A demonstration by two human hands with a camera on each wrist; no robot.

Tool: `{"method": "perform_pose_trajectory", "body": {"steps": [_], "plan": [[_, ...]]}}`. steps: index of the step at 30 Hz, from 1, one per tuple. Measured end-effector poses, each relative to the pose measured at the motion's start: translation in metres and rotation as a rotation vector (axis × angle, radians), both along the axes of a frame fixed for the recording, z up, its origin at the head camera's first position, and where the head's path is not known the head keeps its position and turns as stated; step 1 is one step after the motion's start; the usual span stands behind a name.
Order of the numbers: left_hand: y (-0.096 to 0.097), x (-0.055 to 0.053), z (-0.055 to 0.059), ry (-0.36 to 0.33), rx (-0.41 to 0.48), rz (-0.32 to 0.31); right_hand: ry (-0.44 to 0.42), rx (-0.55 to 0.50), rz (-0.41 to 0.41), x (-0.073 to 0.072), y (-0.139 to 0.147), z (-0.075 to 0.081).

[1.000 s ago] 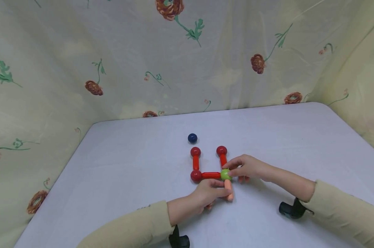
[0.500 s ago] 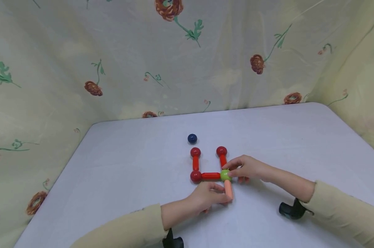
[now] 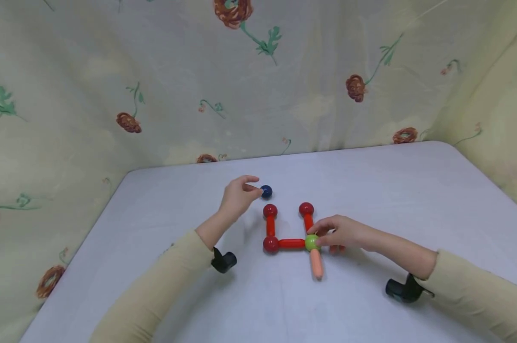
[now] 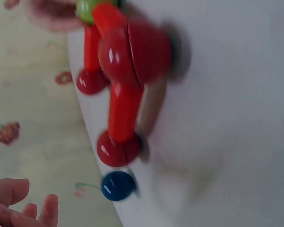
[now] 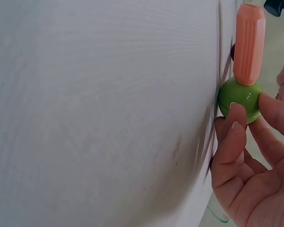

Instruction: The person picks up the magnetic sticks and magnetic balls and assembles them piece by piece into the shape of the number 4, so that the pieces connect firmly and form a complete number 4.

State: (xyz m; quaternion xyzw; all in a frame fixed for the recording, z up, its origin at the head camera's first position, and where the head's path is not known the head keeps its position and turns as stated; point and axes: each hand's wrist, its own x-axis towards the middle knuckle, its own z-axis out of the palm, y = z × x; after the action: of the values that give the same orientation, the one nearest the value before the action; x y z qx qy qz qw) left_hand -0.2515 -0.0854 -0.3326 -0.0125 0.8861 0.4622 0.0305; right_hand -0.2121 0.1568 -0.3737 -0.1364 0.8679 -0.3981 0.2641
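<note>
My right hand [image 3: 337, 232] pinches a green ball [image 5: 239, 98] between thumb and fingers. From that ball a peach rod [image 3: 316, 264] points toward me, a red rod [image 3: 292, 243] runs left, and another red rod [image 3: 308, 222] goes away to a red ball [image 3: 306, 208]. The left red rod ends at a red ball [image 3: 271, 244], from which a further rod [image 4: 123, 111] leads to another red ball [image 3: 270, 210]. My left hand [image 3: 237, 195] is beside a dark blue ball [image 3: 266, 191], thumb and index finger apart, thumb tip overlapping its left edge in the head view.
The pieces lie on a white-covered table [image 3: 370, 186]. Behind it and at both sides hangs a pale flowered curtain [image 3: 168, 85]. Black wrist cameras [image 3: 224, 261] are strapped on under both sleeves.
My left hand has let go of the peach rod and moved away and to the left, up to the blue ball. My right hand stays on the green ball.
</note>
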Motion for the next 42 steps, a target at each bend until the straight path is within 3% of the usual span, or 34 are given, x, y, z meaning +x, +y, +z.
{"method": "perform_pose_trajectory", "body": {"steps": [6, 14, 28, 42], "plan": [[-0.007, -0.029, -0.012, 0.014, -0.104, 0.043, -0.002, 0.004, 0.003, -0.001, -0.002, 0.001], [0.003, -0.046, -0.030, -0.049, -0.181, 0.027, -0.008, 0.001, 0.002, -0.002, -0.002, 0.001], [0.008, -0.054, -0.042, -0.067, -0.258, -0.054, -0.004, -0.003, 0.001, -0.002, -0.001, -0.001], [0.009, -0.057, -0.052, -0.057, -0.226, -0.050, -0.008, -0.005, 0.006, -0.003, 0.000, -0.002]]}}
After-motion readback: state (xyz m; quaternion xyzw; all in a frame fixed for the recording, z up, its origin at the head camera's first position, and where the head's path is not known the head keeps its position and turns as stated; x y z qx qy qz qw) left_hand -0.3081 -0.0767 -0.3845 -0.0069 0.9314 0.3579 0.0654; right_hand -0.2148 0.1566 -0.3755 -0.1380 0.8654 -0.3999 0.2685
